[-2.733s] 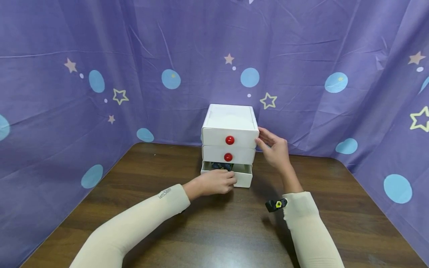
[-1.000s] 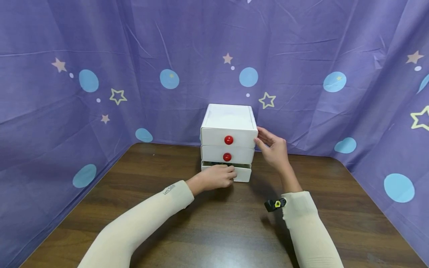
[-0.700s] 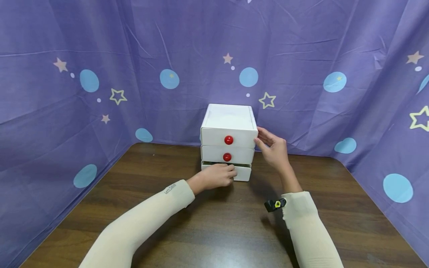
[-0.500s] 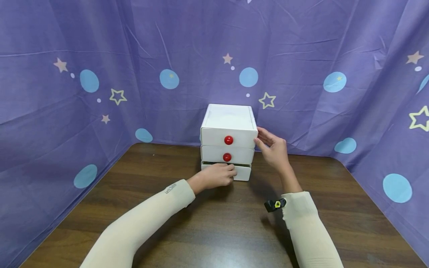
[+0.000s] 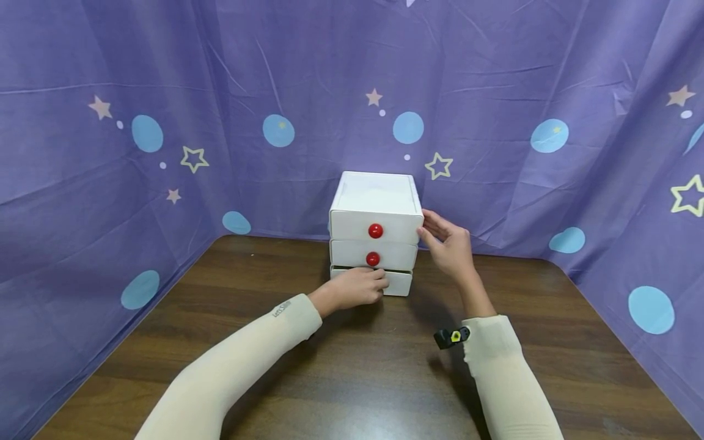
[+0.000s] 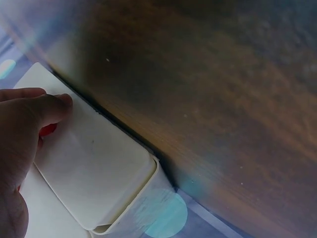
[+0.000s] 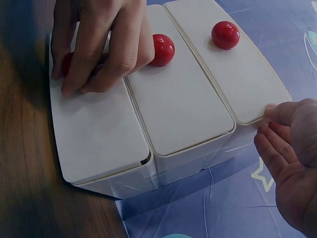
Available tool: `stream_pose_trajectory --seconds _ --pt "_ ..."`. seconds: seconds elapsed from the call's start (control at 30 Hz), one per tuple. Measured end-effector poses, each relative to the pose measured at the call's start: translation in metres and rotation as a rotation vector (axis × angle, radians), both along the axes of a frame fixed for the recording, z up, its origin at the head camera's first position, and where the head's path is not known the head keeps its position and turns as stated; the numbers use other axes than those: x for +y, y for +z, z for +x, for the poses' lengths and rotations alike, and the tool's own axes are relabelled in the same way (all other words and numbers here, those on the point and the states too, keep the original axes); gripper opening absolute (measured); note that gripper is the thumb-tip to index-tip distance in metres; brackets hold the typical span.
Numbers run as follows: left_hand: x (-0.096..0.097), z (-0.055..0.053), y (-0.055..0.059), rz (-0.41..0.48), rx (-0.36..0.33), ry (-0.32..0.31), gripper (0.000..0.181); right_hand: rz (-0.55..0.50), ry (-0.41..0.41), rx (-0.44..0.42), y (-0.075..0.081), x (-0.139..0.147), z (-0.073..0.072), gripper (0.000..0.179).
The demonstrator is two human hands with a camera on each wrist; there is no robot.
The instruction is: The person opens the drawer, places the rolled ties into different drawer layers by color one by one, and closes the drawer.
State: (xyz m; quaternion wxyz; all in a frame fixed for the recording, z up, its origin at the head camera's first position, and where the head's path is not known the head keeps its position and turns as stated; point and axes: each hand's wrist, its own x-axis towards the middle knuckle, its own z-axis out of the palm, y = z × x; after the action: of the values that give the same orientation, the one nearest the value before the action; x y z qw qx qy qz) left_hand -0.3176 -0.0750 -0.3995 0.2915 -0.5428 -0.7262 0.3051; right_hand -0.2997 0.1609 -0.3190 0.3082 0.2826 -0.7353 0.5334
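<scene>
A white three-drawer cabinet (image 5: 377, 190) stands on the table, with round red knobs on its drawers. My left hand (image 5: 354, 288) pinches the red knob (image 7: 67, 64) of the bottom drawer (image 5: 398, 283), its fingers covering most of it. That drawer is nearly closed; a thin dark gap shows above its front in the head view, and its contents are hidden. My right hand (image 5: 452, 245) holds the cabinet's upper right corner, thumb at the front edge and fingers along the side. The top drawer (image 7: 233, 64) and the middle drawer (image 7: 181, 99) are closed.
The brown wooden table (image 5: 352, 379) extends in front of the cabinet and to both sides. Purple curtains (image 5: 484, 73) with stars and blue dots hang behind and at the sides. A black strap device (image 5: 452, 337) sits at my right wrist.
My left hand has pushed the bottom drawer inward, away from me, until little gap is left. A dark patterned item seen inside it earlier is now hidden. My right hand has stayed put.
</scene>
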Motion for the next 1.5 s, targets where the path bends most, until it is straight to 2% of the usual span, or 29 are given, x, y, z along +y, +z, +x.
stream_pose_trajectory --seconds 0.4,0.67,1.07,1.37,1.5 --pt "0.0019 -0.0028 -0.001 0.001 0.009 0.021 0.019 0.002 0.006 0.013 -0.0011 0.0002 -0.0005 0.037" --pt "0.0021 -0.0057 -0.0015 0.027 0.031 0.001 0.02 -0.005 0.004 0.002 0.0001 0.0006 -0.0003 0.037" --pt "0.0042 -0.0062 -0.0019 0.005 0.037 0.043 0.018 -0.005 0.006 -0.001 -0.001 0.0002 -0.0024 0.037" --pt "0.0049 -0.0082 -0.005 0.033 0.065 0.016 0.02 0.005 -0.003 0.002 -0.0015 0.0007 -0.0021 0.037" --pt "0.0051 -0.0069 -0.0044 0.017 0.045 0.035 0.02 0.008 -0.004 0.0 -0.0019 0.0006 -0.0025 0.037"
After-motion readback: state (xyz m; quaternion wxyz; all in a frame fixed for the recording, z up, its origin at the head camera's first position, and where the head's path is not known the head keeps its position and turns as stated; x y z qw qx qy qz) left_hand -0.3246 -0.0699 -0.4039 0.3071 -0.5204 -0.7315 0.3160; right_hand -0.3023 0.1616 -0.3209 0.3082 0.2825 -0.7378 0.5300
